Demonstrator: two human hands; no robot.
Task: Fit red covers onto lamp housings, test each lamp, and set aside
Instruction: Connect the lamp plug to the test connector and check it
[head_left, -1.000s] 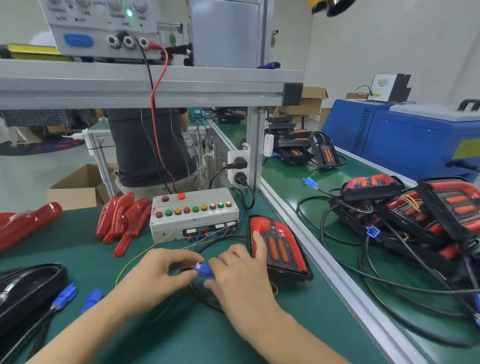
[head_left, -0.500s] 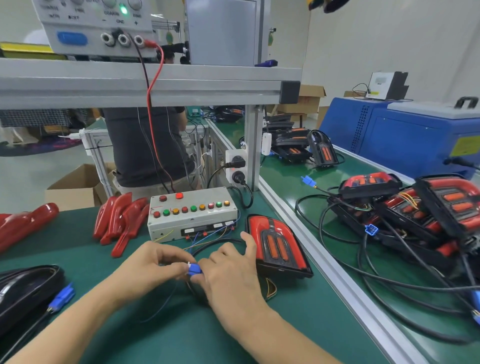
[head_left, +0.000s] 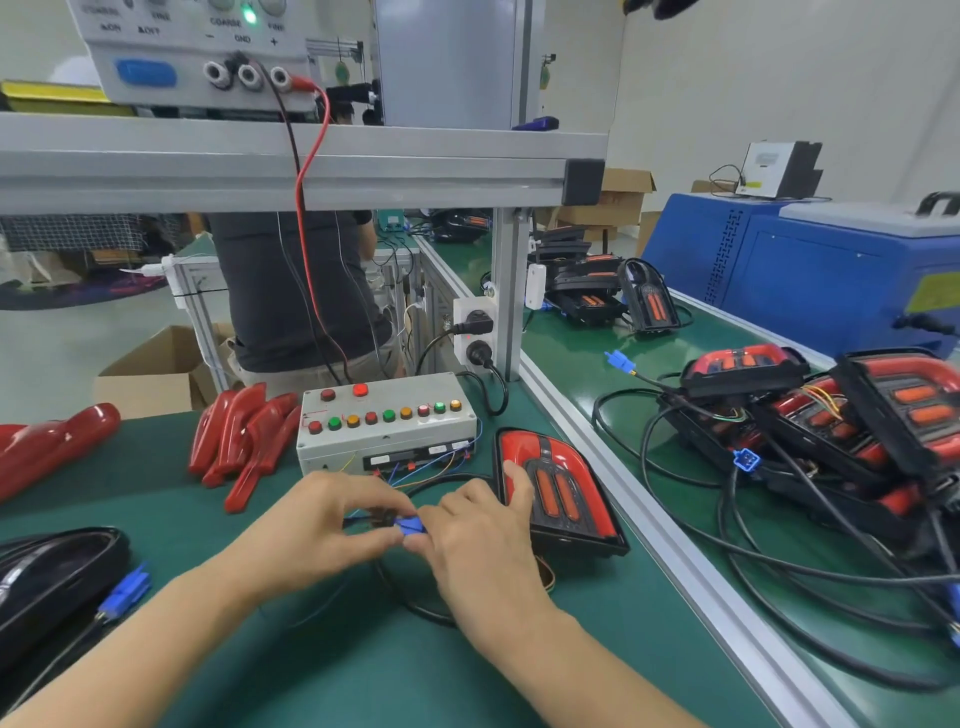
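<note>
A lamp with a red cover (head_left: 558, 486) lies on the green bench just right of my hands. Between my hands is a small blue connector (head_left: 410, 526), joined to a dark plug on thin wires. My left hand (head_left: 317, 525) pinches the dark plug end and my right hand (head_left: 475, 525) pinches the blue connector, its thumb reaching up against the lamp's red cover. Behind my hands stands the grey test box (head_left: 387, 421) with coloured buttons. Loose red covers (head_left: 239, 436) lie stacked to its left.
A black housing (head_left: 47, 577) with a blue plug (head_left: 124, 592) sits at the left edge. More red covers (head_left: 52, 441) lie at far left. Finished lamps and tangled black cables (head_left: 821, 426) fill the belt to the right, past an aluminium rail (head_left: 649, 519). A person stands behind the bench.
My hands have drawn closer together around the blue connector, pressing it against the dark plug. The lamp and test box have not moved.
</note>
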